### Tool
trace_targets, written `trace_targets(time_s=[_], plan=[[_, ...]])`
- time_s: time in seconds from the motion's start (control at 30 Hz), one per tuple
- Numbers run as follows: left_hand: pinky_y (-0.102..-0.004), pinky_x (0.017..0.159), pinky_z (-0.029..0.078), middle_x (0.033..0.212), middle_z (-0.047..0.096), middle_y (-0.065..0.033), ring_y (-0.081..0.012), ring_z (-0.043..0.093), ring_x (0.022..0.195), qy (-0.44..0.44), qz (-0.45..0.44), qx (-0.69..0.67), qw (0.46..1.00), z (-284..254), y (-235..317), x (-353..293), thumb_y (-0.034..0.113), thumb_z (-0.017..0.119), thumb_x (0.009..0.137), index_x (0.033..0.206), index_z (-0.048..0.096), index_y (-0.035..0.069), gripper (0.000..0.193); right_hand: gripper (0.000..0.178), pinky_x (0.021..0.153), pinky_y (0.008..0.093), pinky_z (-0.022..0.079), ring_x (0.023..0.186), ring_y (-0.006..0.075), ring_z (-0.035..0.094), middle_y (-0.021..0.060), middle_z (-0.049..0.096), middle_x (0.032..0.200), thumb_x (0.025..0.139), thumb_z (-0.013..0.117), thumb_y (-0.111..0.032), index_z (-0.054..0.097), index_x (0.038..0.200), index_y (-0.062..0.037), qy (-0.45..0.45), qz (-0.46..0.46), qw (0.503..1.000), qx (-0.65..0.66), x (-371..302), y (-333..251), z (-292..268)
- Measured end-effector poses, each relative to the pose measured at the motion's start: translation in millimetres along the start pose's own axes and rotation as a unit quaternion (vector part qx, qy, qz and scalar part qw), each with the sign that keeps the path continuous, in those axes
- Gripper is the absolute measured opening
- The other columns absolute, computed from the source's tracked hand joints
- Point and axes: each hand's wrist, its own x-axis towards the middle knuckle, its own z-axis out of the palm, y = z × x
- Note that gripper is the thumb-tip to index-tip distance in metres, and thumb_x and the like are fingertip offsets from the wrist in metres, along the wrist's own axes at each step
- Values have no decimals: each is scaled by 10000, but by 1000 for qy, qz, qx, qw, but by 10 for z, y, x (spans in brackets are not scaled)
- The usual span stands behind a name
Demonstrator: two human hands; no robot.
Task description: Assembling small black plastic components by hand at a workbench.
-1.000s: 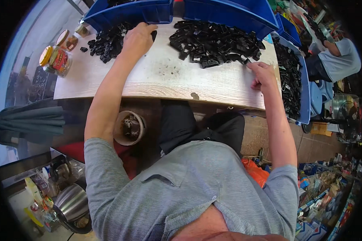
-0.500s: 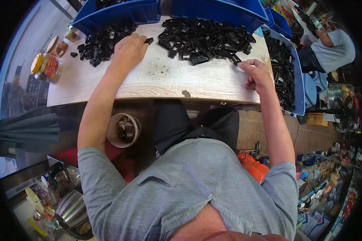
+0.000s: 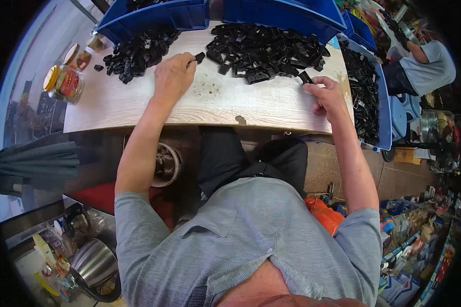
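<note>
Between the fingertips of my left hand [image 3: 174, 74] is a small black plastic piece [image 3: 200, 57], held just above the table. My right hand [image 3: 328, 97] pinches a longer black plastic part [image 3: 306, 77] between thumb and fingers, at the near right edge of a wide heap of similar black parts [image 3: 266, 51]. A smaller heap of little black pieces [image 3: 138, 53] lies beyond my left hand. Both hands are closed on their pieces and stand well apart over the pale wood-grain table [image 3: 210, 107].
Two blue bins [image 3: 153, 19] stand along the table's far edge. A blue crate of black parts [image 3: 361, 92] is at the right. A yellow-lidded jar [image 3: 65, 83] stands at the left, and a bucket [image 3: 167, 165] is below the table. A person [image 3: 425, 66] bends at far right.
My left hand has moved right and slightly nearer, away from the small heap, with its piece. The right hand has drawn its part slightly off the large heap.
</note>
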Motion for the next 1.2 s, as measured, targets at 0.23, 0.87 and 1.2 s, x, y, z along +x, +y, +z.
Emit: trace_targets(time_s=[0.23, 0.87, 1.2], plan=[[-395, 695, 569, 980, 718, -164, -320, 701, 771, 30, -53, -147, 987, -122, 411, -231, 77, 679, 869, 1041, 717, 39, 181, 330, 347, 269, 363, 371, 86, 444, -24, 518, 563, 788, 822, -194, 657, 1039, -59, -49, -17, 998, 26, -143, 68, -16], [-373, 765, 558, 980, 678, -87, -286, 678, 900, -38, 241, -250, 937, 498, 1546, -201, 34, 691, 838, 1101, 692, 90, 269, 227, 337, 274, 276, 354, 83, 443, -23, 508, 520, 837, 784, -133, 666, 1009, -42, -162, -68, 985, -2, -389, 4, 286], [-382, 799, 543, 947, 659, -59, -272, 667, 919, -53, 260, -284, 921, 574, 1422, -208, 53, 631, 840, 1138, 662, 98, 303, 266, 360, 263, 305, 376, 70, 439, -38, 515, 554, 813, 808, -126, 681, 1024, -27, -170, -74, 982, -19, -406, -7, 298]])
